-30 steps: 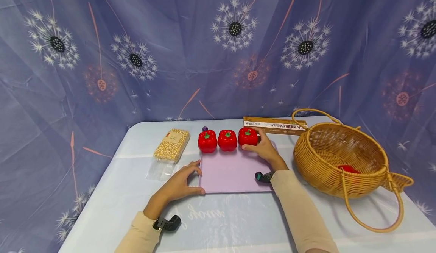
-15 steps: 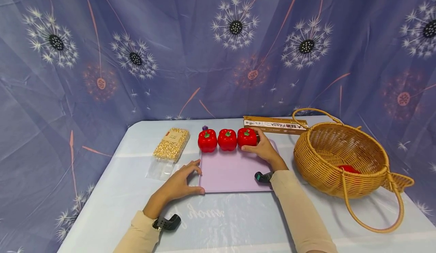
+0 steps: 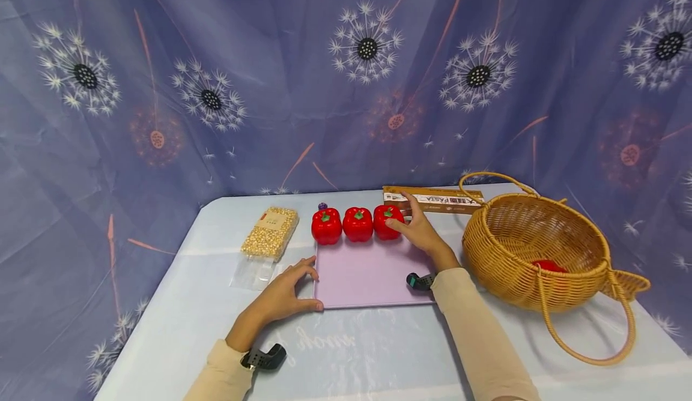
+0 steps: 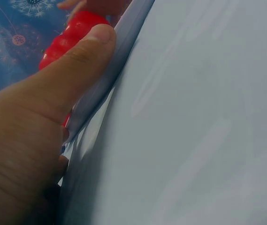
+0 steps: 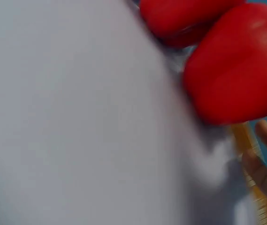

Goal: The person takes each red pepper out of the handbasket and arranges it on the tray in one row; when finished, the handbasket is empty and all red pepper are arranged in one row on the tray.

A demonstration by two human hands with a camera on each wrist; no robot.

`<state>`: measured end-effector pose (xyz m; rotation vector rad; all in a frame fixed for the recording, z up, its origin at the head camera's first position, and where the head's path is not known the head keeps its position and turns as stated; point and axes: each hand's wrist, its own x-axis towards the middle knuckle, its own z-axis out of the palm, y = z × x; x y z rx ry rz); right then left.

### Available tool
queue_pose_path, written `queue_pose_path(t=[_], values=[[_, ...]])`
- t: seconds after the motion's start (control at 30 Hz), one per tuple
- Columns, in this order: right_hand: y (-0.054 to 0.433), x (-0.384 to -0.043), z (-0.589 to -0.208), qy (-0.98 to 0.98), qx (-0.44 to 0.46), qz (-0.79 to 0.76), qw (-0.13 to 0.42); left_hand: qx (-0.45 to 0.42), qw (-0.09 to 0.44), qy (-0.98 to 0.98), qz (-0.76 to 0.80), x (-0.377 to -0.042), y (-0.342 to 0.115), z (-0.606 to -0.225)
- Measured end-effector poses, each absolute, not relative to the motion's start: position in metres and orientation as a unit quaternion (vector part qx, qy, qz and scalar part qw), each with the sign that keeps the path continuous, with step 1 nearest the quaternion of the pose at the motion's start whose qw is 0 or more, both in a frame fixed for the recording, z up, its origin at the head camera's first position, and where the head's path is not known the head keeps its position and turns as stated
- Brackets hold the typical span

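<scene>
Three red bell peppers with green stems stand side by side along the far edge of a lilac tray [image 3: 357, 278]: a left pepper [image 3: 327, 228], a middle pepper [image 3: 358, 226] and a right pepper [image 3: 387, 228]. My right hand [image 3: 421, 233] is beside the right pepper with thumb and fingers spread. In the right wrist view, its fingers [image 5: 264, 176] stand apart from the nearest pepper [image 5: 239, 70]. My left hand [image 3: 283, 296] holds the tray's near-left corner, fingers at the left side and thumb [image 4: 84, 56] at the front rim. Its other fingers are mostly hidden in the left wrist view.
A bag of corn kernels [image 3: 270, 233] lies left of the tray. A brown pasta box [image 3: 440, 200] lies behind it at the right. On the right stands a wicker basket [image 3: 524, 293] with a red thing [image 3: 549, 266] inside. A small purple thing [image 3: 322, 206] is behind the left pepper.
The right pepper has shifted slightly left, closer to the middle one. My right hand has let go of it and its fingers have spread. My left hand has stayed at the tray corner.
</scene>
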<state>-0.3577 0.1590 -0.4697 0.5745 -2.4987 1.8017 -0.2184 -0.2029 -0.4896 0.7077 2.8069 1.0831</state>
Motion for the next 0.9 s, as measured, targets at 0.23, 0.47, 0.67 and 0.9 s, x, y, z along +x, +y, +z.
queue_pose_path(t=[0.23, 0.47, 0.67, 0.9], values=[[0.167, -0.361, -0.401, -0.820, 0.264, 0.507, 0.018, 0.222, 0.023, 0.907, 0.357, -0.215, -0.207, -0.490], [0.205, -0.350, -0.305, -0.887, 0.275, 0.371, -0.021, 0.227, 0.014, 0.906, 0.356, -0.215, -0.210, -0.491], [0.271, -0.343, -0.264, -0.925, 0.227, 0.298, -0.063, 0.232, 0.006, 0.905, 0.357, -0.218, -0.211, -0.489], [0.365, -0.338, -0.288, -0.893, 0.115, 0.322, -0.294, 0.244, 0.018, 0.902, 0.355, -0.218, -0.208, -0.487]])
